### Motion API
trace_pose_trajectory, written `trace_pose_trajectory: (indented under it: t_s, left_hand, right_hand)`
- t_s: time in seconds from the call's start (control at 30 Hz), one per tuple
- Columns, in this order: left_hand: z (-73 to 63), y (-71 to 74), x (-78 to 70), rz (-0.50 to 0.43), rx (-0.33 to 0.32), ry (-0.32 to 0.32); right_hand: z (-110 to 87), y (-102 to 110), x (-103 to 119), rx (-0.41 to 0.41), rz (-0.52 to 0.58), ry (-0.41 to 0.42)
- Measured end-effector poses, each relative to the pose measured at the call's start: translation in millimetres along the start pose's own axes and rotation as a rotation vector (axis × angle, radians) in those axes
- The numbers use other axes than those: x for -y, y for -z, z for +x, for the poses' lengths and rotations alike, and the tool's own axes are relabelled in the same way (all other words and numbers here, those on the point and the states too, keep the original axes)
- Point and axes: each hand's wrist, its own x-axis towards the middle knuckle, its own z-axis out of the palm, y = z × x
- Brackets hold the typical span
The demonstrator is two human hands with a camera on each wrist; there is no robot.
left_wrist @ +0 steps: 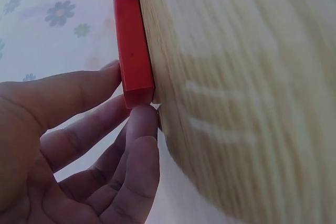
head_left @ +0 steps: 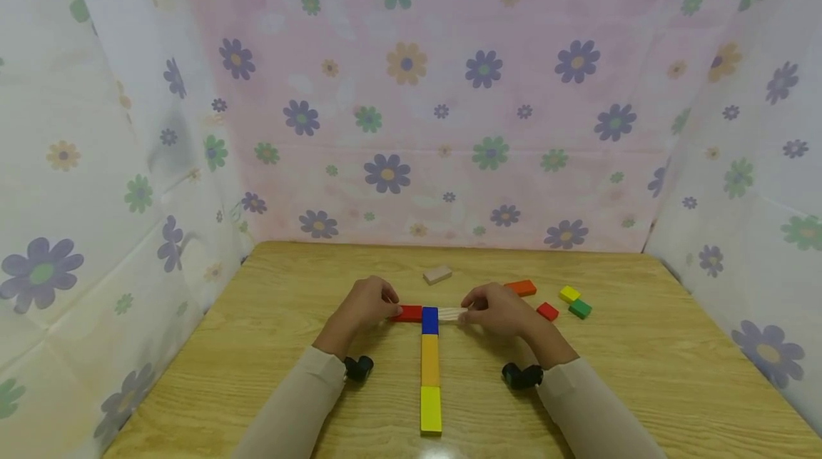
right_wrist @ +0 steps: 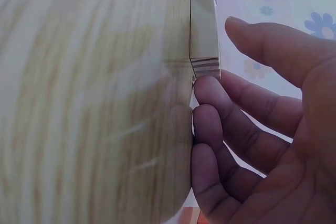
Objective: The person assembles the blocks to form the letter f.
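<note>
Already lining up a yellow oblong wooden block, an orange wooden block and a blue wooden block toward the far edge of the bench, apparently squaring a crossbar, leaving five loose wooden blocks apart, nearer the far and right edges; pinching a red wooden block by its outer end in the left hand, touching a plain wooden block with the loosely bent right hand, holding its thumb apart

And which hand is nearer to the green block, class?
Right. The right hand is left of the green block, with the small red block between; the left hand is farther left, at the long red block.
</note>
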Motion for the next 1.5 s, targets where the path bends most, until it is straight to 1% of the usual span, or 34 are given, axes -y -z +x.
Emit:
trace_pose_trajectory:
  t_s: [0.13, 0.23, 0.47, 0.73, 0.93, 1.2, 1.33, 1.5]
  left_hand:
    - [2.5, -0.3, 1.7, -0.012, -0.010, 0.002]
    - [2.5, -1.2, 2.5, -0.031, -0.013, 0.018]
    - [0.0, -4.1, 3.6, -0.083, 0.003, 0.038]
    - [1.6, -3.0, 1.2, -0.074, 0.007, 0.045]
    - [4.8, -3.0, 1.2, -0.067, 0.006, 0.042]
    - [3.6, -2.8, 0.9, -0.079, 0.008, 0.056]
    - [2.8, -3.2, 1.6, -0.094, 0.011, 0.067]
    - [3.0, -2.9, 2.0, -0.090, 0.013, 0.065]
  right_hand:
    - [1.7, 0, 0, -0.011, 0.006, -0.010]
    - [3.0, 0, 0, -0.015, 0.013, -0.014]
    - [4.6, 0, 4, -0.032, 0.005, -0.043]
    - [13.8, 7, 11, -0.078, -0.043, -0.068]
    - [14.7, 11, 12, -0.055, -0.059, -0.091]
    - [11.8, 9, 12, -0.040, -0.014, -0.089]
    - [10.4, 7, 12, -0.024, -0.038, -0.069]
    - [8.4, 6, 14, 0.005, -0.063, -0.067]
